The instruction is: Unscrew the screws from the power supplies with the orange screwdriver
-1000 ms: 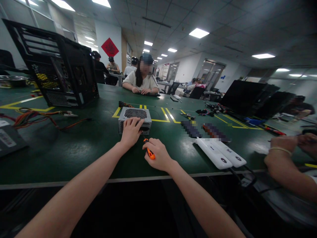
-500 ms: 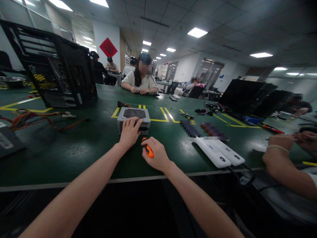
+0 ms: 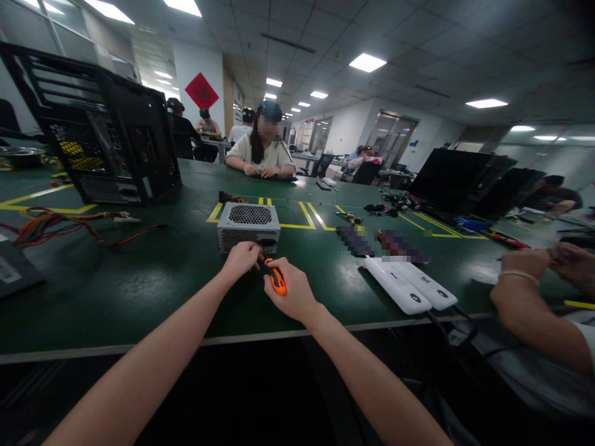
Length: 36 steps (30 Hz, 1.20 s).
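Note:
A grey computer power supply [image 3: 247, 230] with a perforated top stands on the green table [image 3: 186, 297] in front of me. My right hand [image 3: 292, 288] is closed around the orange-and-black handle of a screwdriver [image 3: 276, 277], which points up and left toward the power supply. Just before the front face of the unit, my left hand [image 3: 242, 260] has its fingers curled together beside the screwdriver's front end. Whatever those fingers pinch is hidden or too small to name.
At the left stand a black computer case [image 3: 106, 130], a bundle of cables [image 3: 51, 229] and another grey metal box [image 3: 18, 266]. Two white power banks [image 3: 400, 286] lie to the right. A co-worker's hands [image 3: 525, 265] are at the far right; another person [image 3: 260, 155] sits opposite.
My left hand has come off the top and front of the power supply, down and nearer to me, its fingers now drawn together by the screwdriver's front end. The right hand has barely moved.

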Each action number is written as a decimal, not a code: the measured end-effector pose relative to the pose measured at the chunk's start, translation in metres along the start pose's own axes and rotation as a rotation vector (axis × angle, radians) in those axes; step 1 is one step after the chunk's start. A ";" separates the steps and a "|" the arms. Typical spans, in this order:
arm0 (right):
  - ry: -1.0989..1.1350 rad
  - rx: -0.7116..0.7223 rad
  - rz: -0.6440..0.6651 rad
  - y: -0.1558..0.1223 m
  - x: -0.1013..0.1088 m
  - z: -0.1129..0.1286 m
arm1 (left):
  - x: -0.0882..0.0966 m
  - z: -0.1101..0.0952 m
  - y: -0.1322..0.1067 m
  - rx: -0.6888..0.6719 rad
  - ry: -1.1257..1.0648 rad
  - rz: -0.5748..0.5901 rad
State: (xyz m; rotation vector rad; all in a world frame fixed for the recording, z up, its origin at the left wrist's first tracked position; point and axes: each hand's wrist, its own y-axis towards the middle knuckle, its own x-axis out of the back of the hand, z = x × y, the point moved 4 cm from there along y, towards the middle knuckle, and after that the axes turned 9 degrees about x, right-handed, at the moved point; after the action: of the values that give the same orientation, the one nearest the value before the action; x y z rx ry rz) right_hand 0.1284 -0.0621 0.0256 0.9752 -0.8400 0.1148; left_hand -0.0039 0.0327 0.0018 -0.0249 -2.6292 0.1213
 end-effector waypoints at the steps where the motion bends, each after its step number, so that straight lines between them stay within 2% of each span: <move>1: -0.008 0.022 -0.003 0.000 0.000 0.001 | -0.004 0.003 0.002 0.069 -0.135 0.080; 3: -0.025 0.052 -0.009 0.001 0.002 0.002 | -0.008 0.006 0.004 0.162 -0.362 0.174; 7: -0.012 0.011 -0.024 0.003 0.004 0.003 | -0.010 0.008 0.007 0.205 -0.559 0.211; 11: 0.025 -0.060 -0.061 0.001 0.004 -0.002 | -0.009 0.010 0.010 0.215 -0.591 0.199; 15: -0.063 0.058 0.033 0.000 0.001 0.000 | -0.009 0.012 0.012 0.225 -0.637 0.181; 18: -0.093 0.087 0.081 0.001 0.000 0.003 | -0.008 0.012 0.012 0.220 -0.650 0.175; 20: -0.080 0.067 0.063 0.002 0.000 0.004 | -0.007 0.011 0.011 0.226 -0.643 0.175; 25: -0.001 -0.082 -0.008 0.000 0.001 -0.003 | -0.006 0.008 0.007 0.253 -0.607 0.186; 31: -0.110 0.094 0.095 0.000 -0.002 0.003 | -0.008 0.010 0.010 0.241 -0.669 0.261; 36: -0.108 0.066 0.073 0.002 -0.003 0.006 | -0.008 0.012 0.011 0.228 -0.711 0.263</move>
State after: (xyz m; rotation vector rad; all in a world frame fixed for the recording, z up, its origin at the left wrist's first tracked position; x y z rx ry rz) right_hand 0.1218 -0.0644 0.0270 1.0198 -0.9768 0.1541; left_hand -0.0026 0.0429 -0.0133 -0.3006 -3.2840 0.6207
